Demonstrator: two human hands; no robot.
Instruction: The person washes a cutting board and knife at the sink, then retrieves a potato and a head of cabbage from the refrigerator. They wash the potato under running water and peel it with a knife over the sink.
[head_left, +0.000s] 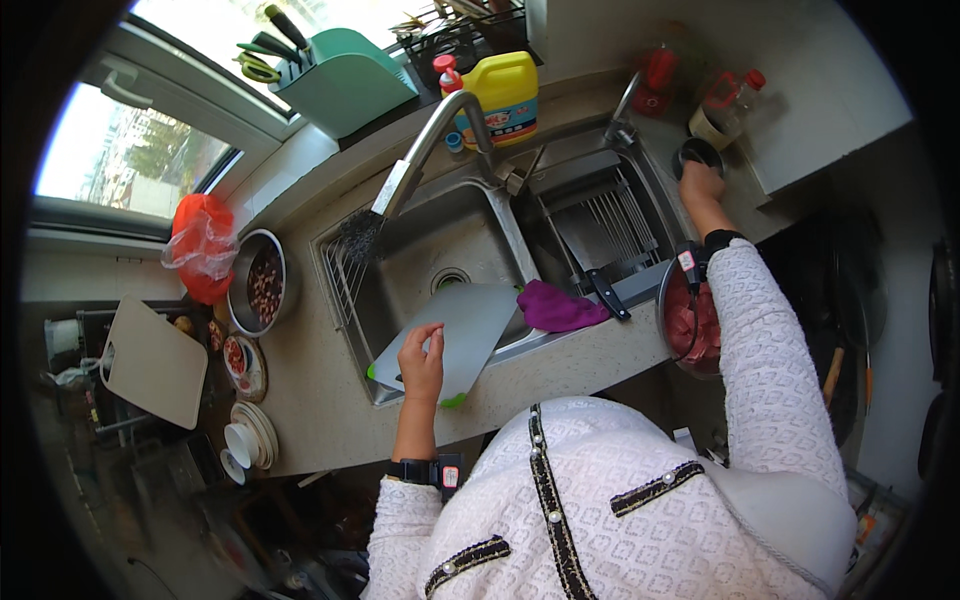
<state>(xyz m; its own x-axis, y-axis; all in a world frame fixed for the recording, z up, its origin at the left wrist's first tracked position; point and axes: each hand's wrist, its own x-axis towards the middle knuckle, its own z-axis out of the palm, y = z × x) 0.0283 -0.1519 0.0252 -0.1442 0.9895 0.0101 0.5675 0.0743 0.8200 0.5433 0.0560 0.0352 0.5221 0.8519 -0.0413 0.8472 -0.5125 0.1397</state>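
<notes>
My right hand (703, 184) reaches to a small dark round container (687, 152) at the back right of the counter; its fingers are partly inside or over it, and what they touch is hidden. Over a pale cutting board (457, 330) with green corners, my left hand (421, 360) hovers or rests with bent fingers, holding nothing visible. That board lies across the front of the steel sink (442, 232). A purple cloth (559, 306) sits at its right, beside a black-handled cleaver (606, 294) on the drying rack. Below my right forearm is a bowl of raw meat slices (694, 322).
A faucet (442, 135) arches over the sink. Behind stand a yellow jug (508, 97) and a green knife holder (337, 82); bottles (724, 112) are at back right. Leftward are a steel bowl (259, 281), stacked dishes (259, 435) and a beige board (154, 364).
</notes>
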